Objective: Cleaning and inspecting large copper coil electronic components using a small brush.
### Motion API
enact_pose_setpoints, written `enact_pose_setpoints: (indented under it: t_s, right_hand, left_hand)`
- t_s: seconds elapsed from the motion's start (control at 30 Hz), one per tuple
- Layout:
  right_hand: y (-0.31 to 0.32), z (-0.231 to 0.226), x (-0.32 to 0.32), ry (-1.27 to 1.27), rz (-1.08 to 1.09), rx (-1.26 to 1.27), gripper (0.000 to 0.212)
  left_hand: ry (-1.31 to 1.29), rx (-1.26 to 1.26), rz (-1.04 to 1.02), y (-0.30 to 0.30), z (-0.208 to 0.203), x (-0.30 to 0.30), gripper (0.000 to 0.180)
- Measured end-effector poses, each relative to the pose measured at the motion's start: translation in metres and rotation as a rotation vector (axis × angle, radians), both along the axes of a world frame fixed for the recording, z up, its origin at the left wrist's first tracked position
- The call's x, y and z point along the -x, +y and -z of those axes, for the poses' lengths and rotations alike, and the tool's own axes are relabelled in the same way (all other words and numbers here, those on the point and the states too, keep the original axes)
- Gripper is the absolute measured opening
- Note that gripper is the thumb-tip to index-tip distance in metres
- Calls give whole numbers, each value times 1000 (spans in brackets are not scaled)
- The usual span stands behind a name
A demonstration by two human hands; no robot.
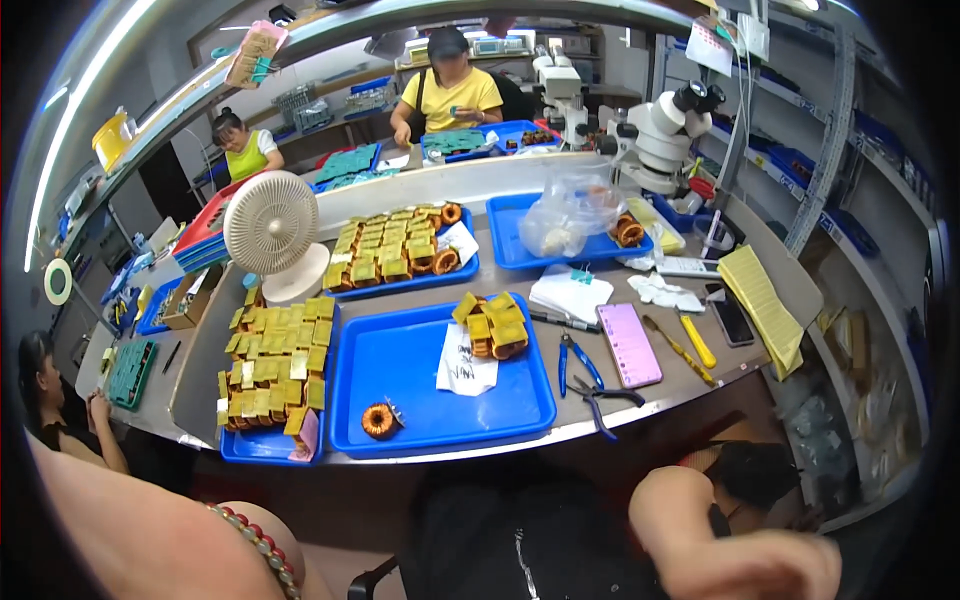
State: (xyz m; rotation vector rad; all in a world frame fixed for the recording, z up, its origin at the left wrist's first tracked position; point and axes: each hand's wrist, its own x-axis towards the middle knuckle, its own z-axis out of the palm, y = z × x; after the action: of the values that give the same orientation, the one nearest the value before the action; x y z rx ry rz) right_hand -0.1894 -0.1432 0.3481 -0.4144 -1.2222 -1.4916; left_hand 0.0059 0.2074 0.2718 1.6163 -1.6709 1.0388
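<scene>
My left arm comes in large at the lower left, with a beaded bracelet (pixel 262 545) at the wrist; the fingers do not show. Over on the lower right, my right hand (pixel 790 563) is blurred by motion, off the bench and down by my side, its fingers smeared. Neither hand visibly holds anything. In front of me a blue tray (pixel 385 350) carries one copper-wound ring coil (pixel 379 420) at its near left. A small pile of coils with yellow covers (pixel 497 325) sits at its far right, beside a white paper slip (pixel 465 362) with handwriting.
Left are a tray of stacked yellow-covered coils (pixel 275 360) and a white fan (pixel 272 235). Behind are another coil tray (pixel 385 250) and a tray with plastic bags (pixel 515 240). Right lie pliers (pixel 605 400), blue-handled cutters (pixel 575 365), a pink phone (pixel 630 345) and a yellow-handled tool (pixel 697 340). Several people sit nearby.
</scene>
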Motion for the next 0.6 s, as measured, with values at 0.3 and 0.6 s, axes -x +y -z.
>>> enact_pose_setpoints:
  t_s: [0.3, 0.6]
  right_hand:
    - [63, -27, -42, 393, -1239, -145, 26]
    - [26, -4, -56, 357, -362, 215, 31]
  left_hand:
    - [139, -84, 0, 79, 11, -30, 74]
    - [192, -132, -308, 44, -28, 29, 72]
